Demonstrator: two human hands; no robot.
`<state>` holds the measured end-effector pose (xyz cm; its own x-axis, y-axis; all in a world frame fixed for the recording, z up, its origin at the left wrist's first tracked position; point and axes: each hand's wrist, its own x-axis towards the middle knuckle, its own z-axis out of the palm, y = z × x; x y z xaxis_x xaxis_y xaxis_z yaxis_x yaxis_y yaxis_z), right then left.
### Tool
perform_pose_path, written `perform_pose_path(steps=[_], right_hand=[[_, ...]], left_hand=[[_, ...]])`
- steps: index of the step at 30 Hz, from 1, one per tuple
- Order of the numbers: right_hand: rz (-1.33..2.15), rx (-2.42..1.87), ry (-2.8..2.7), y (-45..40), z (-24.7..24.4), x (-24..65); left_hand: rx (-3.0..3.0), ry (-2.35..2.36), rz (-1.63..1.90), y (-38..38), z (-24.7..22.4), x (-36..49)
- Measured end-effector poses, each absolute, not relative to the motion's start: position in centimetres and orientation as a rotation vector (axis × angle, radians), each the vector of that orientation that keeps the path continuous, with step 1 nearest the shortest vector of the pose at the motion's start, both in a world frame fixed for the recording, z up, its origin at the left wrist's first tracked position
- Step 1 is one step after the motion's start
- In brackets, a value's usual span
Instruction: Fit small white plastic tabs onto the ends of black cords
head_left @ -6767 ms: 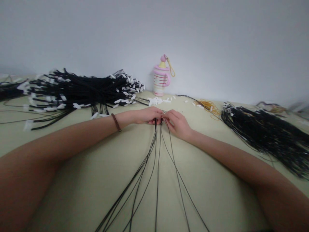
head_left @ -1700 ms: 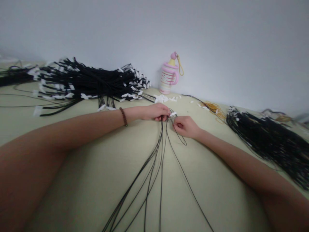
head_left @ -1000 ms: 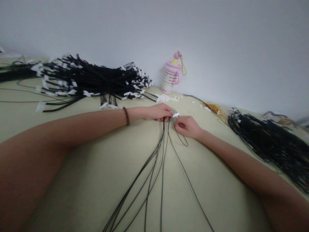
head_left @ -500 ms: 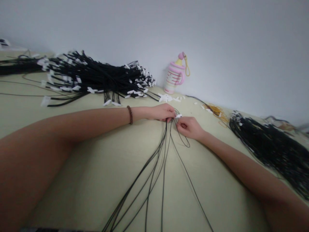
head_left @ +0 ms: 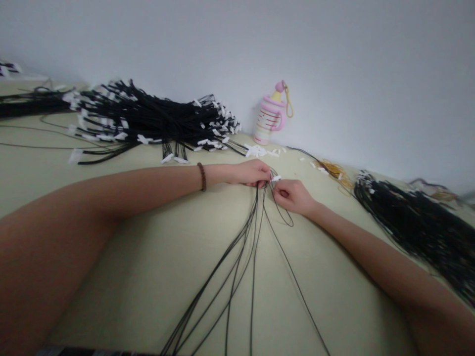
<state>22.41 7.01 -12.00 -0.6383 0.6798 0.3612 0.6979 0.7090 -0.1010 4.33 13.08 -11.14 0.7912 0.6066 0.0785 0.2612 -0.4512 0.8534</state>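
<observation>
Several thin black cords (head_left: 233, 294) run from the table's near edge up to my left hand (head_left: 253, 171), whose fingers are closed around them. A small white plastic piece (head_left: 276, 178) sits between my two hands, right by the left fingertips. My right hand (head_left: 294, 195) is curled in a pinch just right of it, close to a looped cord (head_left: 291, 223). Which cord the right fingers grip, if any, is too small to tell. A brown beaded bracelet (head_left: 202, 176) is on my left wrist.
Black cords with white ends (head_left: 159, 116) are heaped at the back left. A pink-and-white cup-shaped item (head_left: 267, 120) stands against the wall. White pieces (head_left: 256, 150) and yellow bands (head_left: 336, 170) lie behind my hands. Another black cord bundle (head_left: 415, 222) lies right.
The whole view has shifted slightly. Both hands keep almost the same pose around the cords and the white piece.
</observation>
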Motion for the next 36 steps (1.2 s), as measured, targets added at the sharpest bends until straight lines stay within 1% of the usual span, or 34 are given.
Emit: perform_pose_path(steps=[36], right_hand=[[-0.077,-1.086,-2.544,7.06,-12.02,22.42]], left_hand=[[2.139,0.614,0.487,12.99,-11.04,4.35]])
